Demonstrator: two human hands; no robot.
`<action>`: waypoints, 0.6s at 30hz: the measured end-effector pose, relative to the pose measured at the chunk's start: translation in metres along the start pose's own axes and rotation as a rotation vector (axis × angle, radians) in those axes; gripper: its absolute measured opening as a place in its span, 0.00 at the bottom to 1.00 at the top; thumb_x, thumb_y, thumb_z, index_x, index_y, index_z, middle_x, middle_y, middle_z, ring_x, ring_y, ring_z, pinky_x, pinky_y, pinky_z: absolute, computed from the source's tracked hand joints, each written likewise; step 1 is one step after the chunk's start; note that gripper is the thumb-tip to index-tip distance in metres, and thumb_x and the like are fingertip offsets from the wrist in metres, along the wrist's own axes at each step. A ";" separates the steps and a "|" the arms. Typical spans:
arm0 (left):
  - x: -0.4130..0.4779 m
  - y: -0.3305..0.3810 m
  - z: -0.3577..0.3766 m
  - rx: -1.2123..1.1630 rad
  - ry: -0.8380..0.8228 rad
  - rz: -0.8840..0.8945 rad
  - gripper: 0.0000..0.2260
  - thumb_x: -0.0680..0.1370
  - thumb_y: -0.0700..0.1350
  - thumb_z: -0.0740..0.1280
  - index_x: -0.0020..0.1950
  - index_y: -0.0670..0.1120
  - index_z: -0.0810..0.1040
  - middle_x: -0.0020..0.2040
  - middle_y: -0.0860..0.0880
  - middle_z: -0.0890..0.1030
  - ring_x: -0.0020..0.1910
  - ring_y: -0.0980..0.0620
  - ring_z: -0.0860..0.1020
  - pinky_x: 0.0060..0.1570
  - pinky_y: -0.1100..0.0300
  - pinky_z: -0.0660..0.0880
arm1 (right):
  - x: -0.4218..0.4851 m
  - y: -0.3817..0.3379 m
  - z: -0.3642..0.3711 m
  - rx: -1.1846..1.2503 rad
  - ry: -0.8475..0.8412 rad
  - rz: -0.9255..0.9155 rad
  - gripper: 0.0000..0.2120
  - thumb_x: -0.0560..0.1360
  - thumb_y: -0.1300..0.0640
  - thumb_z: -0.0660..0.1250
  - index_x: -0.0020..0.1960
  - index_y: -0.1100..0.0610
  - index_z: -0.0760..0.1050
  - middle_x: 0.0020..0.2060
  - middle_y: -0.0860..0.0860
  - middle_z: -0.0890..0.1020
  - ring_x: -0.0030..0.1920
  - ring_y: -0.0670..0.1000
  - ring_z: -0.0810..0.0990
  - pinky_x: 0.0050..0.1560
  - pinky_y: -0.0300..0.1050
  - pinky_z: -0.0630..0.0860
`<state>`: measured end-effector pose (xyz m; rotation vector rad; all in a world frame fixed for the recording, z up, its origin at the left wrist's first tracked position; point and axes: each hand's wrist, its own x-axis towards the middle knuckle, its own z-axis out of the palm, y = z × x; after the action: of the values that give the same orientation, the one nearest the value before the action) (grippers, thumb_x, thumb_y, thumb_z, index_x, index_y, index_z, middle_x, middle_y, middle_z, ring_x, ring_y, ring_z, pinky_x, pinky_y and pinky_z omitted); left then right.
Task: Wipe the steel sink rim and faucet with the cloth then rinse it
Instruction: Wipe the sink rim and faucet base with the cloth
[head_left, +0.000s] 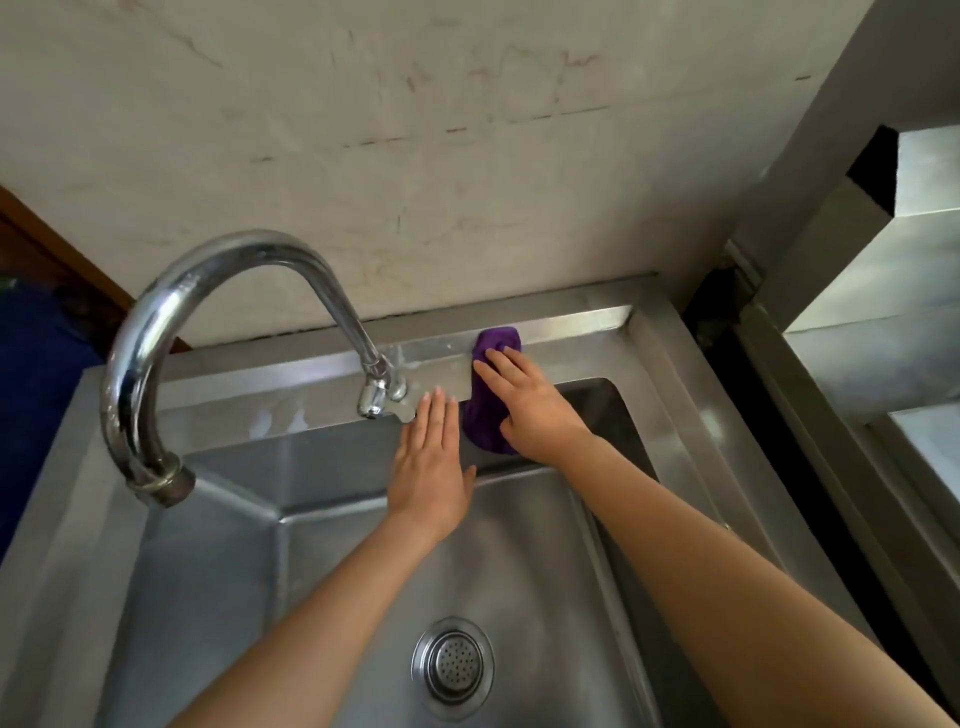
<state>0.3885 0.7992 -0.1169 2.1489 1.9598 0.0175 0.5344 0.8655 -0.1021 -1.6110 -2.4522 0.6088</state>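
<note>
A purple cloth (493, 347) lies across the back rim (571, 332) of the steel sink, draped over its inner edge. My right hand (524, 400) presses flat on the cloth with fingers spread. My left hand (431, 462) rests flat and open beside it, fingertips touching the rim just right of the faucet base (382, 392). The chrome gooseneck faucet (156, 322) arches left, its spout end over the basin's left side. No water runs.
The basin holds a round strainer drain (453, 666). Pale residue marks the rim (275, 418) left of the faucet base. A stained wall (441, 156) stands right behind the sink. A steel counter (883, 291) sits to the right across a dark gap.
</note>
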 end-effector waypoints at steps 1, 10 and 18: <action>0.000 -0.003 0.001 0.012 -0.005 0.009 0.37 0.78 0.54 0.58 0.75 0.43 0.37 0.77 0.45 0.36 0.75 0.49 0.35 0.74 0.53 0.39 | 0.001 0.001 0.000 -0.025 -0.007 -0.026 0.35 0.74 0.65 0.61 0.76 0.52 0.50 0.77 0.49 0.51 0.77 0.52 0.46 0.75 0.51 0.59; -0.003 -0.018 -0.005 0.004 -0.060 0.066 0.38 0.77 0.62 0.55 0.75 0.48 0.36 0.76 0.51 0.34 0.72 0.55 0.30 0.73 0.51 0.35 | -0.005 0.016 -0.006 -0.032 0.002 0.035 0.36 0.74 0.65 0.61 0.76 0.50 0.49 0.77 0.48 0.50 0.77 0.51 0.44 0.75 0.49 0.54; -0.030 -0.045 -0.004 -0.079 0.001 0.107 0.40 0.70 0.67 0.41 0.76 0.46 0.42 0.74 0.52 0.37 0.73 0.55 0.35 0.71 0.61 0.36 | 0.016 -0.009 0.010 0.001 -0.040 -0.088 0.40 0.73 0.52 0.68 0.76 0.53 0.49 0.77 0.51 0.51 0.77 0.53 0.45 0.76 0.49 0.49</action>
<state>0.3406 0.7742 -0.1165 2.1999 1.8109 0.1126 0.5172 0.8749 -0.1090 -1.4959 -2.5350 0.6356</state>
